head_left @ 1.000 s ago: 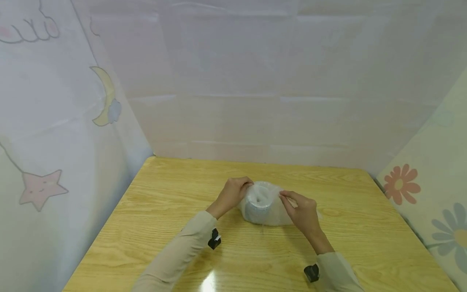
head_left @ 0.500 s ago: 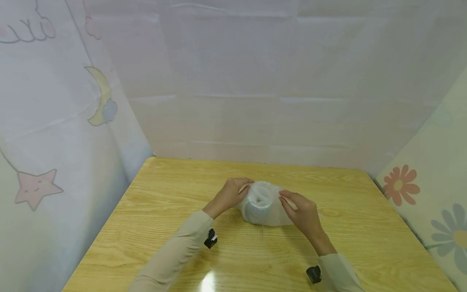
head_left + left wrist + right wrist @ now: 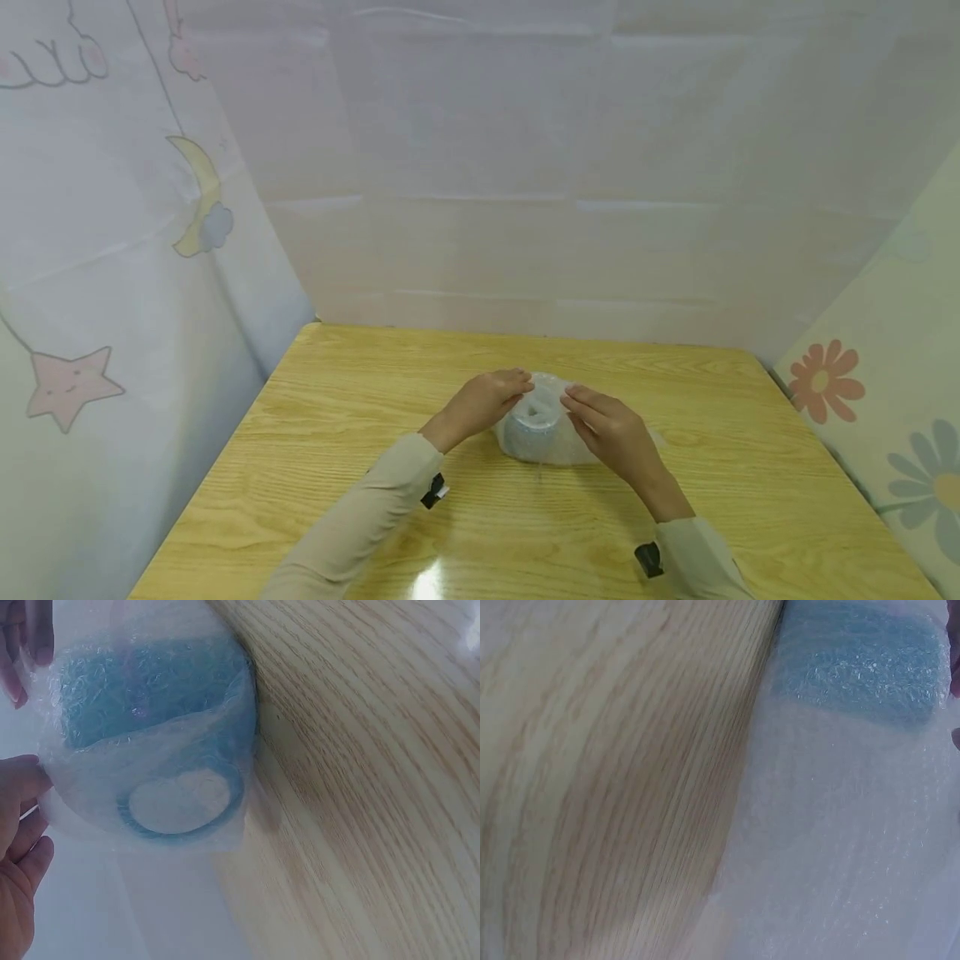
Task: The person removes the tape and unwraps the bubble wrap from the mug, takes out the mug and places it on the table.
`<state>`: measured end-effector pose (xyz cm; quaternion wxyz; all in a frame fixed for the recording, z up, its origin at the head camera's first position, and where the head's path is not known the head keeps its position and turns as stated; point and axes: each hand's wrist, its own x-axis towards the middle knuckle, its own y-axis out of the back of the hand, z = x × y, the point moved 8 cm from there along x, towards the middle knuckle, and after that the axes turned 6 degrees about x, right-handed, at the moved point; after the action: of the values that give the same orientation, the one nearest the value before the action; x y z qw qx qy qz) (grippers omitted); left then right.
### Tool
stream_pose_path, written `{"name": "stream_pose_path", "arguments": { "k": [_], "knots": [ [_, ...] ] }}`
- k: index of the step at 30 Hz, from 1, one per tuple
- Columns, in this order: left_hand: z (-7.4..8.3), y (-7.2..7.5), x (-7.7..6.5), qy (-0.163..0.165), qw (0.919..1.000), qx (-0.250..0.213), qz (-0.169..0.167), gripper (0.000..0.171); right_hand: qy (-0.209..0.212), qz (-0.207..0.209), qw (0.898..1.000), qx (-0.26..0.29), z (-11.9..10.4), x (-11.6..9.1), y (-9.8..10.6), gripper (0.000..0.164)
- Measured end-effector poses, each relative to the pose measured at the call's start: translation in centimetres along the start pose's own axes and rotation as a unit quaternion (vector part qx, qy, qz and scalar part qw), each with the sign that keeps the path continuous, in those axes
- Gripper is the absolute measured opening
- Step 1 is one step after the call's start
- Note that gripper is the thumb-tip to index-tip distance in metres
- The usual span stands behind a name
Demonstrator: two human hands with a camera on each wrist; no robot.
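Note:
A blue mug (image 3: pixel 154 686) stands upright on the table inside clear bubble wrap (image 3: pixel 573 446); its loop handle (image 3: pixel 238 799) shows through the film in the left wrist view. My left hand (image 3: pixel 483 402) pinches the upper edge of the wrap at the mug's left rim. On the right side, my right hand (image 3: pixel 611 427) pinches the wrap's top edge between thumb and fingers. Loose wrap trails to the right, under the right hand. From the right wrist, only fingertips (image 3: pixel 956 671) show beside the wrapped blue side.
The wood-grain table (image 3: pixel 337 400) reaches back to a pale hanging sheet (image 3: pixel 465 167). Printed sheets with a star (image 3: pixel 71 387) and flowers (image 3: pixel 821 379) hang at either side. Small black devices (image 3: pixel 648 558) sit under both wrists.
Both hands have moved inward over the mug's top, drawing the edges of the bubble wrap closer together. The mug has stayed in place.

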<state>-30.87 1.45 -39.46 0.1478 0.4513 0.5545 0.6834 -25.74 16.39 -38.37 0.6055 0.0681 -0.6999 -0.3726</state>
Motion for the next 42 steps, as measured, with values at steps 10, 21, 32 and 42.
{"name": "stream_pose_path", "arguments": {
  "k": [10, 21, 32, 42],
  "knots": [
    [0.5, 0.4, -0.2, -0.019, 0.9995, -0.007, 0.023, 0.018, 0.016, -0.002, 1.000, -0.019, -0.5, 0.2, 0.1, 0.037],
    [0.2, 0.6, -0.5, -0.014, 0.9969, -0.044, 0.064, 0.012, 0.008, 0.037, 0.999, -0.032, -0.3, -0.2, 0.4, 0.036],
    [-0.6, 0.5, -0.4, 0.027, 0.9906, -0.104, 0.084, 0.010, -0.066, 0.055, 0.996, -0.034, 1.0, -0.3, 0.8, 0.033],
    [-1.3, 0.7, -0.4, 0.055, 0.9831, -0.144, 0.099, 0.011, -0.099, 0.089, 0.991, 0.002, 1.6, -0.4, 1.5, 0.018]
  ]
}}
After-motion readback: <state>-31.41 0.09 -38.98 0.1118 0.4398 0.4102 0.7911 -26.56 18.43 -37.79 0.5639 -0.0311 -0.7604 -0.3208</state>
